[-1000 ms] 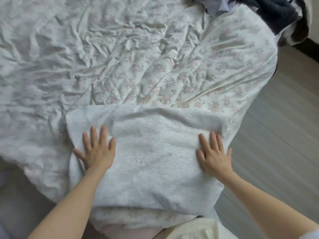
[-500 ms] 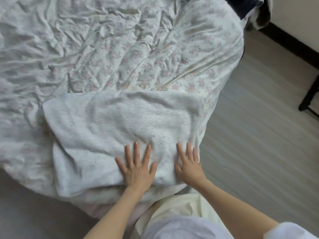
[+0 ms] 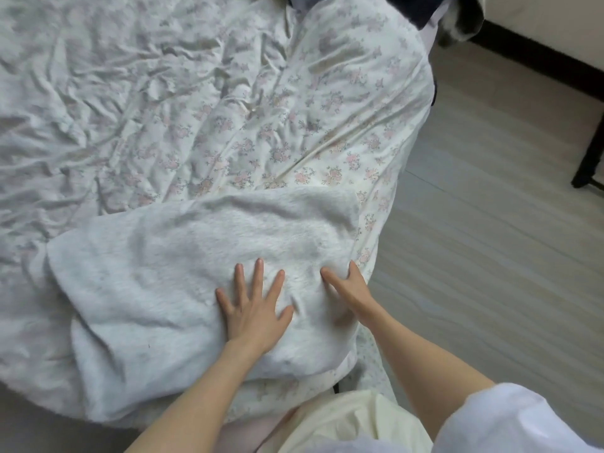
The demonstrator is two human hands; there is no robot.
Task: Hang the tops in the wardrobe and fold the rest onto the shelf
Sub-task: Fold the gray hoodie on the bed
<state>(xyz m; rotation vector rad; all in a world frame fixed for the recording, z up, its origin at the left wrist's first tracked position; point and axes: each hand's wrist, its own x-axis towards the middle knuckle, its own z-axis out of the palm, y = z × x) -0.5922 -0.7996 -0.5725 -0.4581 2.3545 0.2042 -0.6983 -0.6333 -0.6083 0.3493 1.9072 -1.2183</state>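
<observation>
The bed (image 3: 163,93) filled most of your view, covered by a creased floral sheet (image 3: 294,142), with wooden floor (image 3: 490,256) off at three o'clock. A pale fleecy garment (image 3: 170,273) lay folded flat on the sheet toward six o'clock, close to the bed's near edge. A heap of dark clothes (image 3: 425,11) sat at the far corner, about one o'clock. Your left hand (image 3: 253,312) rested palm down on the garment's near right part, its fingers (image 3: 256,276) straight and spread, holding nothing. Your right hand (image 3: 351,289) lay just beside it at the garment's right edge, thumb out on top of the fabric; its other fingers were hidden at the edge, so you could not tell whether they gripped it. A black furniture leg (image 3: 591,152) stood on the floor at three o'clock.
</observation>
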